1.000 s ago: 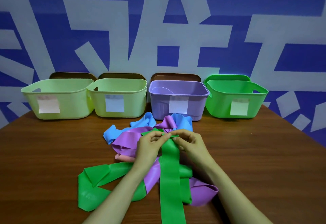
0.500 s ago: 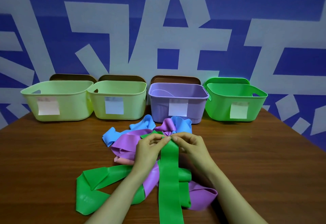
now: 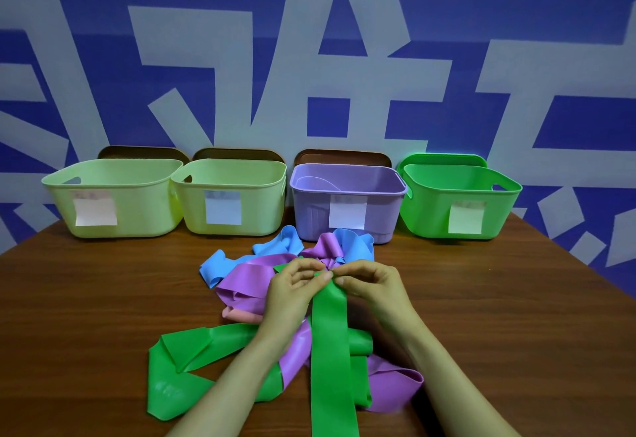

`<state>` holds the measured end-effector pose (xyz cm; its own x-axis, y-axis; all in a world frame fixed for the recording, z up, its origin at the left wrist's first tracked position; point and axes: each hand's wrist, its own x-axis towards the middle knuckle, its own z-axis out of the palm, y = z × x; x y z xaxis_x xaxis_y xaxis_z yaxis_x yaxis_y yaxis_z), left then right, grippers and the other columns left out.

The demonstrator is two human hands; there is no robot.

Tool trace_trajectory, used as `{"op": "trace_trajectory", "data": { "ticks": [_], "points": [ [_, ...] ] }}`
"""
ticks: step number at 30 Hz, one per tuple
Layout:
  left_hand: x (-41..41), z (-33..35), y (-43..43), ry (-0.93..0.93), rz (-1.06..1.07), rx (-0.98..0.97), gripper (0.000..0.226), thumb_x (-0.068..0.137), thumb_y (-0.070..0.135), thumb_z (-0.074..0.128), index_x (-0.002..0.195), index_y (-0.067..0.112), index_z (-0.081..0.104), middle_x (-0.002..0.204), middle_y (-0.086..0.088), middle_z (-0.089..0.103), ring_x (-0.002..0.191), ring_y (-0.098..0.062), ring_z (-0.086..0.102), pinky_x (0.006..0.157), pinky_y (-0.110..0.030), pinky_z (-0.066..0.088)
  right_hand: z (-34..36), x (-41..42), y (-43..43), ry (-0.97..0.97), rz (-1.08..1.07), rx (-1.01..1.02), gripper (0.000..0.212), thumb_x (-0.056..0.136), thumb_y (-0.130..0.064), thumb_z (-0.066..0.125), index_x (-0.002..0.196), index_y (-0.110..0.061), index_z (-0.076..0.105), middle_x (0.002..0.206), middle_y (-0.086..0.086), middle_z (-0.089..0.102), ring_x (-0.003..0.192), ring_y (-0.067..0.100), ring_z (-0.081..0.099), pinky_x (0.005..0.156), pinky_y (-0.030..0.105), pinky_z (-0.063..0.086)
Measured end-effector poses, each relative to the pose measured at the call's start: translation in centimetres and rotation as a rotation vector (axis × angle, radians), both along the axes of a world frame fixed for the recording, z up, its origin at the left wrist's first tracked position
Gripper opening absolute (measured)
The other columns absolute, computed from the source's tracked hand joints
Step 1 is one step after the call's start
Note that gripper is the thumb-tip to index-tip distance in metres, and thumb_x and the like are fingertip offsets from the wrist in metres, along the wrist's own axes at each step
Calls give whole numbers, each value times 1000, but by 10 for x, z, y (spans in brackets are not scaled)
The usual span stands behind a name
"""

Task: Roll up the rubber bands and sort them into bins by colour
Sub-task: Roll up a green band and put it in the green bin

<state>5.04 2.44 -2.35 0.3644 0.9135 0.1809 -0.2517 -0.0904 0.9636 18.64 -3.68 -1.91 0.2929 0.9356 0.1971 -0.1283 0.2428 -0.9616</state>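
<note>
Both hands are meeting at the far end of a green band (image 3: 330, 340), which is running as a flat strip straight back toward the person and passing out of the bottom edge of the picture. The left hand (image 3: 292, 293) and the right hand (image 3: 373, 287) are each pinching that end between thumb and fingertips, fingers curled in and nearly touching one another; the end itself is looking bunched or just beginning to curl, though how far it is rolled cannot be told.

The strip is lying over a loose heap in the middle of the bench (image 3: 86, 316): a purple band (image 3: 247, 278) looping left and reappearing at the lower right, a blue band (image 3: 220, 262) spreading behind the hands, a pink band (image 3: 237, 314) peeking out under the left wrist, and more green folding out to the lower left.

Four bins are standing in a row along the far edge, close together and against the blue patterned wall (image 3: 309, 58): two pale yellow-green bins (image 3: 137, 195) (image 3: 254, 192), a purple bin (image 3: 309, 209) just behind the heap, and a green bin (image 3: 430, 209) on the right. Each is carrying a paper label.

Bare wood is lying open on both sides of the heap, wide to the left and to the right, and a narrower strip is separating the heap from the two left bins.
</note>
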Motion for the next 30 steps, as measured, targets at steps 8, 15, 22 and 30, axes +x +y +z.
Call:
{"op": "trace_trajectory", "data": {
  "ticks": [8, 15, 22, 30],
  "points": [
    [0, -1, 2, -12, 7, 19, 18, 76, -3, 72, 85, 9, 63, 80, -2, 69, 80, -13, 65, 74, -22, 51, -5, 1, 5, 10, 53, -98, 30, 83, -23, 69, 91, 6, 64, 77, 18, 49, 63, 19, 44, 56, 26, 37],
    [0, -2, -3, -55, -55, -142, 21, 78, -1, 71, 95, 6, 59, 83, -13, 72, 72, -22, 69, 64, -27, 55, -3, 5, 4, -25, 33, -30, 12, 84, -2, 67, 92, 7, 67, 77, 9, 69, 64, 11, 62, 59, 21, 48],
    [0, 0, -3, -47, -41, -130, 13, 80, 4, 71, 89, 7, 61, 77, -6, 71, 69, -15, 66, 63, -25, 52, -6, 7, 5, -3, -1, -26, 12, 77, 4, 72, 89, 0, 71, 87, 18, 71, 79, 23, 66, 73, 32, 54],
    [-2, -3, 2, -64, -24, -65, 22, 79, -11, 66, 92, 5, 58, 85, -7, 72, 83, -16, 68, 73, -24, 54, -7, 4, 7, -37, 42, -90, 17, 89, -15, 66, 96, 0, 65, 77, 8, 65, 68, 14, 60, 62, 25, 49]
  ]
}}
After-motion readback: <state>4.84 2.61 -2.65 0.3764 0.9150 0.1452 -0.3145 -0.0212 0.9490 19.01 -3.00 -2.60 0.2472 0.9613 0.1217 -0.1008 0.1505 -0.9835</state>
